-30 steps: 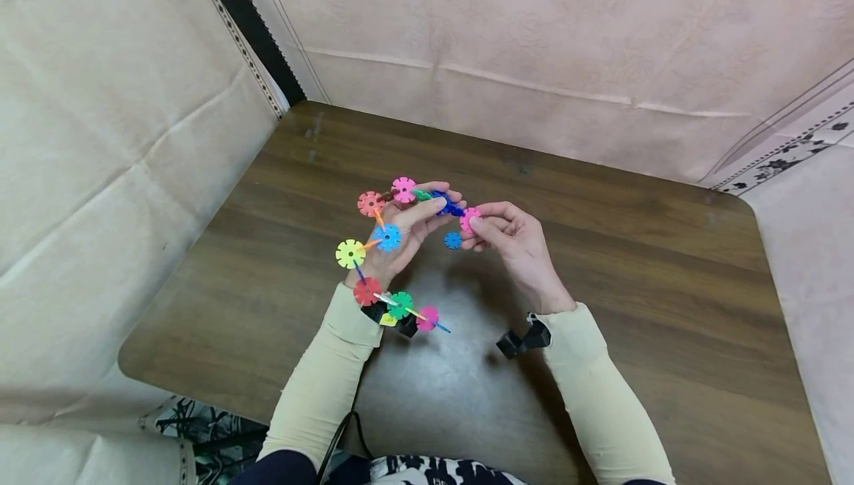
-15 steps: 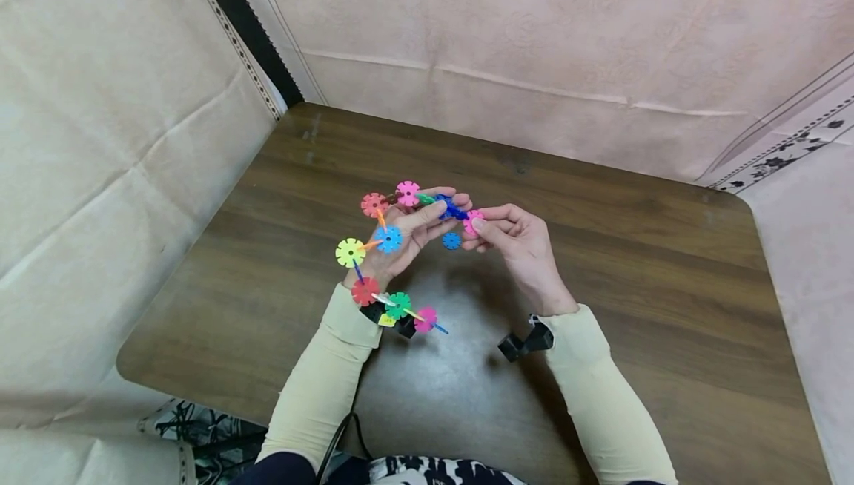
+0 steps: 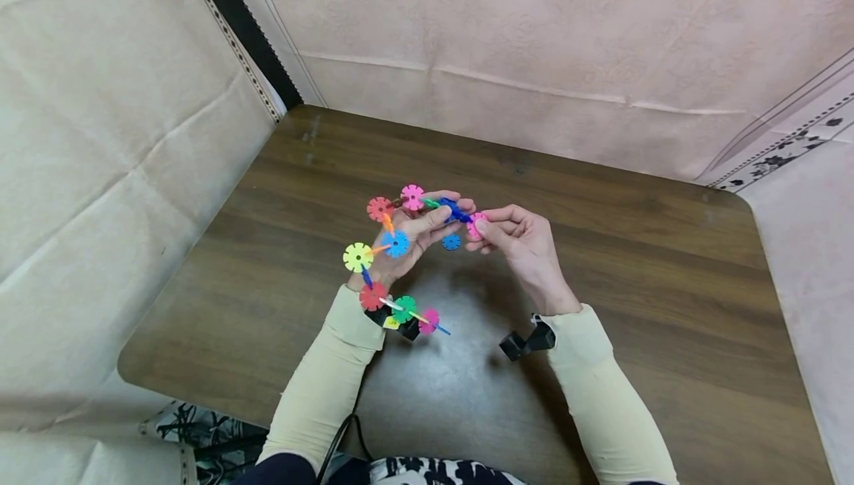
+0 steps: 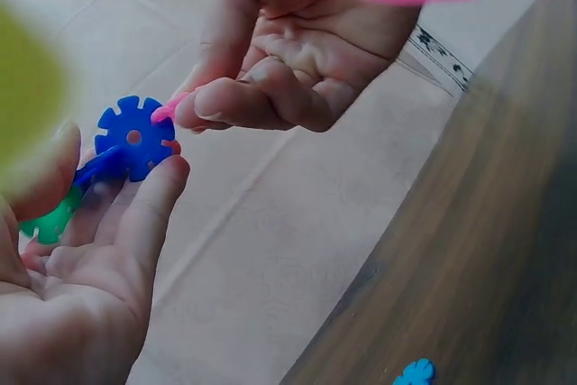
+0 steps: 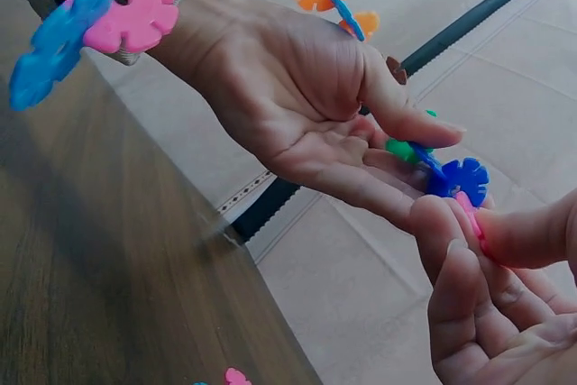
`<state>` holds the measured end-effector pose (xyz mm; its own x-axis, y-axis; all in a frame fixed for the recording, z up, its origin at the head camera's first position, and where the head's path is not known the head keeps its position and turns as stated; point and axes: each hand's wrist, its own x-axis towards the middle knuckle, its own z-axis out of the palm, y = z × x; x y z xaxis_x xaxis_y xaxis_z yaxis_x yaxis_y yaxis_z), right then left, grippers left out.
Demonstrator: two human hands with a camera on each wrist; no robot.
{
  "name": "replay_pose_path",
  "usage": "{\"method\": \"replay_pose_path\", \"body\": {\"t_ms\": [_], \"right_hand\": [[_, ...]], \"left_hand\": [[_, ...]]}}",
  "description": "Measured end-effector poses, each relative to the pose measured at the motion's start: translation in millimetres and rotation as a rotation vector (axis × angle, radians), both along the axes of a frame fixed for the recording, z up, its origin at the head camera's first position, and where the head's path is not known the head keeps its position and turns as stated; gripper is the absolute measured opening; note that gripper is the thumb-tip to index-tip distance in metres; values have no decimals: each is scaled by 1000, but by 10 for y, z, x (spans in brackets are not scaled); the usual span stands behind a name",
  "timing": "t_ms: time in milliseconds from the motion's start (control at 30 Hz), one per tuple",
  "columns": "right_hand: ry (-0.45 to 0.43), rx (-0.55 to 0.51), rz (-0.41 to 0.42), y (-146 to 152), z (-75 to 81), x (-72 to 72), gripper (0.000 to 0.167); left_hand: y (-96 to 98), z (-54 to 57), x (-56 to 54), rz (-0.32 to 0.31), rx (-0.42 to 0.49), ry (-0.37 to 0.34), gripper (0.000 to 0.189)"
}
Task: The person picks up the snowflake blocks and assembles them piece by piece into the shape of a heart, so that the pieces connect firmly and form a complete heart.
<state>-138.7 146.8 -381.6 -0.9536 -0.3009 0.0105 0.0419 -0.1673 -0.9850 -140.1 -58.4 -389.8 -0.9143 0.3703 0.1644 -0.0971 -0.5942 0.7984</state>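
Observation:
My left hand [image 3: 415, 236] pinches a dark blue notched disc [image 4: 135, 139] between thumb and fingers. It belongs to a curved chain of snowflake-like plastic discs, with a yellow disc [image 3: 358, 256], a light blue disc [image 3: 395, 243] and a green disc [image 3: 403, 309] among them. The chain bends back over the left palm and wrist, ending in a pink disc [image 5: 121, 4] with a blue one fixed to it. Thumb and forefinger of my right hand [image 3: 523, 248] grip another pink disc [image 5: 470, 215], whose edge meets the dark blue disc's rim. Fingers partly hide this pink disc.
On the wooden table [image 3: 640, 285] lies a loose blue disc [image 3: 451, 242] below the hands. A bit of pink disc [image 5: 236, 377] shows at the bottom of the right wrist view. Pale cloth [image 3: 520, 40] hangs behind the table; a black cable [image 3: 343, 429] runs by the left arm.
Both hands have shifted slightly to the right with the chain. The looped part of the chain swings a little right and down. The pink disc stays in the right hand's pinch.

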Motion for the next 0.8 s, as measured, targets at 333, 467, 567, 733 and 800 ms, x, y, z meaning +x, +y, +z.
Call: {"method": "replay_pose_path", "body": {"t_ms": [333,467,567,733,800], "right_hand": [[-9,54,53,-20,-17,-45,34],[16,233,69,-51,-111,-177,39],[38,455,91,-86,-250,-287,34],[128,781,194,-201,-488,-413,28],[205,842,224,-254,-561,-449,33]], "left_hand": [[-22,-24,-7,20,-23,77,27],[-47,-100,-10,59,48,63,24],[-58,-129,-5,67,97,36,22],[-63,-134,2,58,160,7,24],[-63,-131,7,54,169,4,26]]}}
